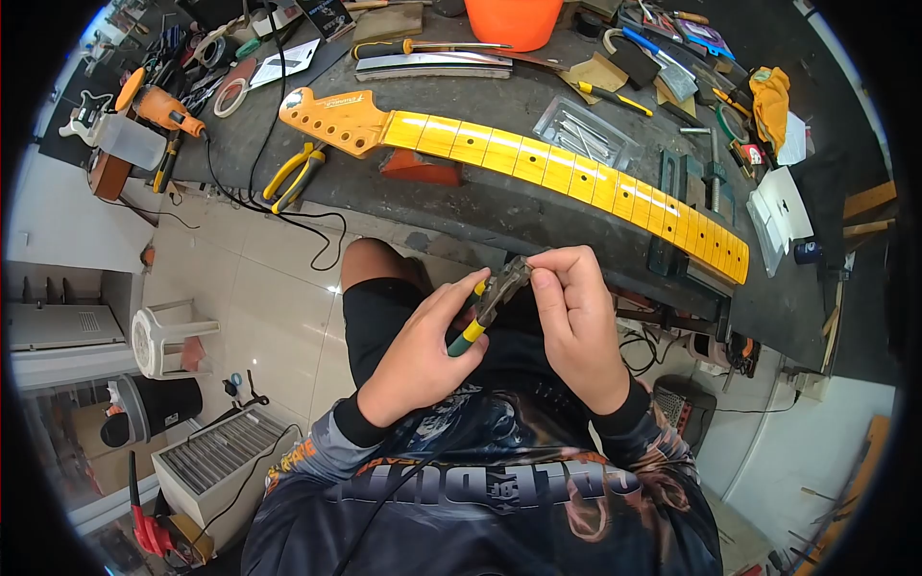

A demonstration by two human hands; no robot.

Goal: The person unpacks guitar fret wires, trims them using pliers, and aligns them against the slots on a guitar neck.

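My left hand (419,348) is wrapped round the green and yellow handles of a pair of pliers (503,294), whose dark metal jaws point up and to the right. At the jaw tips, my right hand (583,322) pinches thumb and forefinger together; whatever is between them is too small to make out. Beyond both hands, a glossy yellow guitar neck (526,159) lies across the bench, its headstock to the left. A red-brown block (421,169) sits under the neck near the headstock.
On the dark workbench (384,206) lie yellow-handled pliers (294,178), a clear tray (586,134) of metal pieces, a screwdriver (423,46) and a vise (677,206). An orange container (514,21) stands at the back. A white stool (171,336) is on the floor at left.
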